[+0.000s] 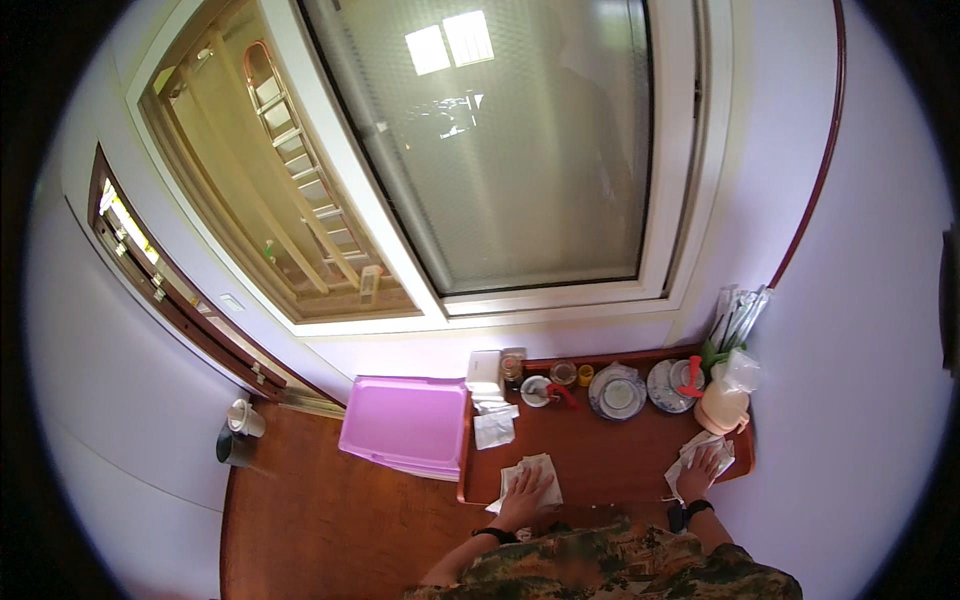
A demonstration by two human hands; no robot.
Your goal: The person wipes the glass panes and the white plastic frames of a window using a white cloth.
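Note:
My left hand (528, 495) lies flat, fingers spread, on a folded white paper tissue (551, 474) near the front left of the red-brown wooden table (592, 457). At the right end, my right hand (699, 472) rests with spread fingers on another crumpled white tissue (724, 451). Both palms press from above, and neither hand visibly grips its tissue. Just beyond the right hand stands a peach-coloured plastic jug (721, 409) with a clear plastic bag over its top. Loose white tissues (495, 429) lie farther back on the left, beyond my left hand.
Along the back stand a white box (486, 373), jars (562, 373), a white cup (535, 391), stacked plates with bowls (617, 391), and a red-handled tool (693, 379). A lilac plastic bin (405, 420) adjoins the table's left side. Waste bins (234, 446) stand by the wall.

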